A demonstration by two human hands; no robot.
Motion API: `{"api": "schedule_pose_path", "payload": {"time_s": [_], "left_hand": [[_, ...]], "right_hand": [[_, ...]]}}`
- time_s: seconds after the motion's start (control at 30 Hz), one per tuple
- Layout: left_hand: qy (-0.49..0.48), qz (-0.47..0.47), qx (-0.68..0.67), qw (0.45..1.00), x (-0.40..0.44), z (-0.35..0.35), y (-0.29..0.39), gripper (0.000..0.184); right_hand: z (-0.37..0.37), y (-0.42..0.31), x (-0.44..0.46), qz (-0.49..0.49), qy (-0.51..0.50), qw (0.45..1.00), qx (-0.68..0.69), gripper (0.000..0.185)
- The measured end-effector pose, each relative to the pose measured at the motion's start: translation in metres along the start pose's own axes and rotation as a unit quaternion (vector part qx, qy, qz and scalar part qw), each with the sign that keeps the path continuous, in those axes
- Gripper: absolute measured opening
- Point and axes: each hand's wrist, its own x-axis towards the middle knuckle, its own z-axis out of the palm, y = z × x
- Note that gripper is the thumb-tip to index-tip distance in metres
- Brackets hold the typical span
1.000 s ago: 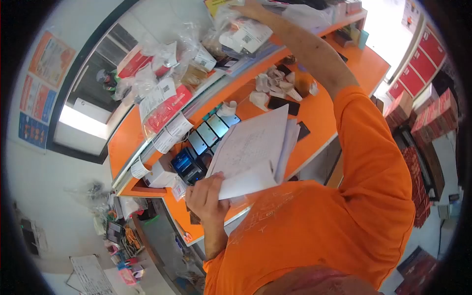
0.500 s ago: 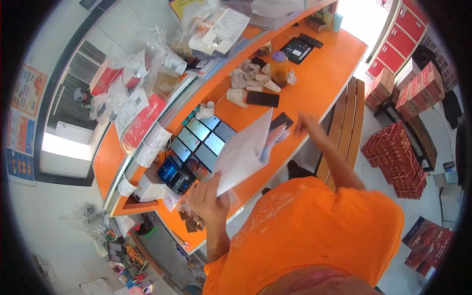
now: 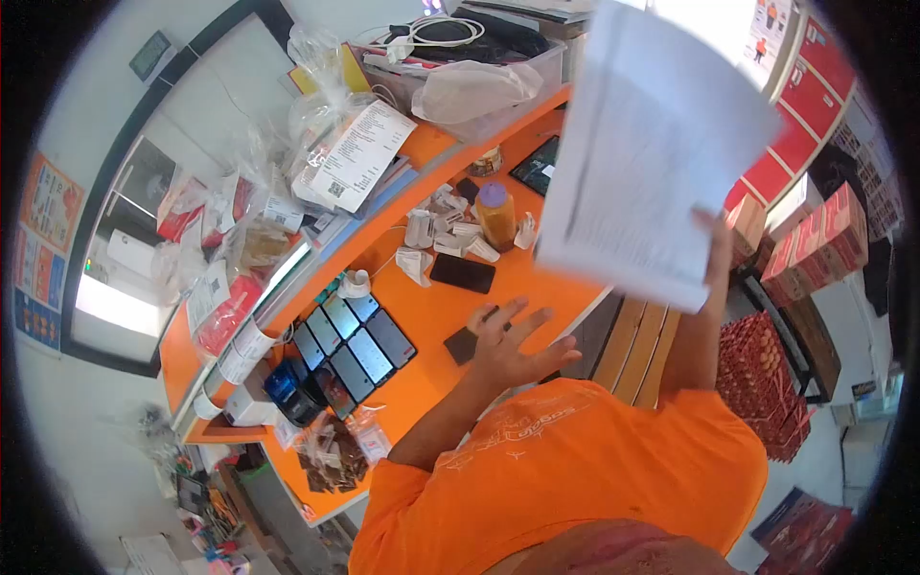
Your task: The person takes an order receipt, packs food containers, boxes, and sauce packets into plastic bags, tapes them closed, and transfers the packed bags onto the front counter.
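Note:
A thick sheaf of white papers [image 3: 644,158], blurred by motion, is raised at the upper right, and my right hand [image 3: 711,251] grips its lower right edge. My left hand [image 3: 517,353] hovers over the orange counter [image 3: 431,335] with its fingers spread and nothing in them. Partly behind those fingers lies a small dark flat object [image 3: 462,345]. A black phone [image 3: 463,273] rests a little farther back on the counter. To the left, several phones with lit screens [image 3: 347,345] stand side by side in rows.
Behind the black phone are crumpled paper slips [image 3: 450,225] and a yellow-brown bottle [image 3: 496,216] with a purple cap. A raised shelf carries plastic-wrapped parcels [image 3: 345,158]. A wooden bench [image 3: 632,340], cartons [image 3: 819,244] and stacked red trays [image 3: 762,379] stand to the right.
The papers have passed from my left hand to my right and risen to the upper right. My left hand has let go and opened over the counter. The view has shifted.

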Motion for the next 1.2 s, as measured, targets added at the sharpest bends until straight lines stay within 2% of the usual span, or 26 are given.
{"api": "schedule_pose_path", "payload": {"time_s": [0.03, 0.07, 0.1, 0.13, 0.17, 0.23, 0.4, 0.47, 0.5, 0.53, 0.6, 0.63, 0.7, 0.73, 0.8, 0.83, 0.87, 0.9, 0.93, 1.0, 1.03, 1.07, 1.1, 1.13, 1.17, 1.2], "left_hand": [[-0.006, -0.007, -0.009, 1.000, 0.004, 0.010, 0.000, 0.040], [-0.013, -0.015, -0.018, 1.000, 0.006, 0.017, 0.002, 0.040], [-0.044, -0.026, -0.014, 0.999, 0.005, 0.021, 0.003, 0.041], [-0.073, -0.036, -0.009, 0.997, 0.003, 0.021, 0.002, 0.042], [-0.102, -0.048, -0.003, 0.994, 0.000, 0.019, -0.001, 0.042], [-0.158, -0.138, 0.004, 0.978, -0.012, 0.008, -0.004, 0.044], [-0.197, -0.342, 0.081, 0.915, -0.064, -0.031, 0.011, 0.049], [-0.203, -0.411, 0.086, 0.885, -0.089, -0.047, 0.021, 0.052], [-0.179, -0.434, 0.094, 0.878, -0.103, -0.052, 0.024, 0.054], [-0.155, -0.458, 0.100, 0.870, -0.117, -0.055, 0.029, 0.055], [-0.121, -0.506, 0.121, 0.845, -0.130, -0.059, 0.042, 0.056], [-0.102, -0.521, 0.127, 0.838, -0.136, -0.059, 0.046, 0.056], [-0.063, -0.556, 0.141, 0.817, -0.152, -0.056, 0.053, 0.056], [-0.050, -0.561, 0.139, 0.814, -0.149, -0.056, 0.056, 0.050], [-0.068, -0.578, 0.139, 0.802, -0.152, -0.059, 0.060, 0.050], [-0.074, -0.581, 0.138, 0.799, -0.156, -0.060, 0.062, 0.049], [-0.077, -0.595, 0.133, 0.789, -0.160, -0.061, 0.065, 0.049], [-0.081, -0.605, 0.130, 0.781, -0.164, -0.064, 0.064, 0.049], [-0.088, -0.614, 0.125, 0.775, -0.166, -0.064, 0.063, 0.049], [-0.097, -0.630, 0.112, 0.763, -0.166, -0.066, 0.059, 0.050], [-0.106, -0.636, 0.103, 0.758, -0.165, -0.067, 0.058, 0.050], [-0.118, -0.633, 0.098, 0.759, -0.166, -0.066, 0.053, 0.050], [-0.133, -0.628, 0.091, 0.762, -0.167, -0.064, 0.048, 0.050], [-0.148, -0.622, 0.085, 0.764, -0.167, -0.061, 0.044, 0.050], [-0.158, -0.617, 0.074, 0.767, -0.169, -0.059, 0.040, 0.050], [-0.170, -0.612, 0.063, 0.770, -0.170, -0.056, 0.036, 0.050]], "right_hand": [[0.002, -0.019, 0.033, 0.008, -0.040, 0.996, 0.080, 0.047], [-0.013, -0.036, 0.088, 0.028, -0.058, 0.995, 0.082, 0.046], [0.023, -0.063, 0.105, -0.070, -0.078, 0.992, 0.066, 0.044], [0.021, -0.076, 0.161, -0.077, -0.178, 0.975, 0.105, 0.043], [0.048, -0.092, 0.198, -0.137, -0.146, 0.977, 0.074, 0.044], [0.093, -0.117, 0.286, -0.159, -0.187, 0.969, 0.038, 0.049], [0.193, -0.135, 0.516, -0.067, -0.355, 0.918, -0.165, 0.064], [0.222, -0.117, 0.456, -0.081, -0.350, 0.874, -0.326, 0.075], [0.237, -0.108, 0.429, -0.092, -0.345, 0.842, -0.404, 0.081], [0.245, -0.095, 0.441, -0.136, -0.303, 0.759, -0.560, 0.086], [0.227, -0.036, 0.583, -0.134, -0.242, 0.655, -0.703, 0.086], [0.223, -0.019, 0.625, -0.146, -0.231, 0.598, -0.754, 0.084], [0.210, -0.001, 0.717, -0.288, -0.250, 0.466, -0.798, 0.080], [0.211, 0.016, 0.767, -0.422, -0.246, 0.369, -0.791, 0.079], [0.227, 0.001, 0.609, -0.435, -0.016, 0.498, -0.750, 0.074], [0.243, -0.015, 0.481, -0.435, 0.086, 0.564, -0.696, 0.073], [0.238, -0.015, 0.390, -0.595, 0.062, 0.609, -0.520, 0.062], [0.231, 0.003, 0.331, -0.671, -0.004, 0.694, -0.260, 0.047], [0.207, 0.025, 0.282, -0.667, -0.039, 0.722, -0.182, 0.043], [0.147, 0.089, 0.189, -0.521, -0.126, 0.829, -0.163, 0.037], [0.123, 0.131, 0.147, -0.428, -0.193, 0.865, -0.177, 0.033], [0.114, 0.172, 0.106, -0.330, -0.291, 0.876, -0.196, 0.030], [0.117, 0.210, 0.069, -0.235, -0.393, 0.861, -0.220, 0.027], [0.133, 0.244, 0.039, -0.188, -0.482, 0.821, -0.241, 0.024], [0.159, 0.274, 0.015, -0.194, -0.540, 0.770, -0.279, 0.039], [0.175, 0.305, 0.005, -0.322, -0.529, 0.705, -0.346, 0.072]]}}
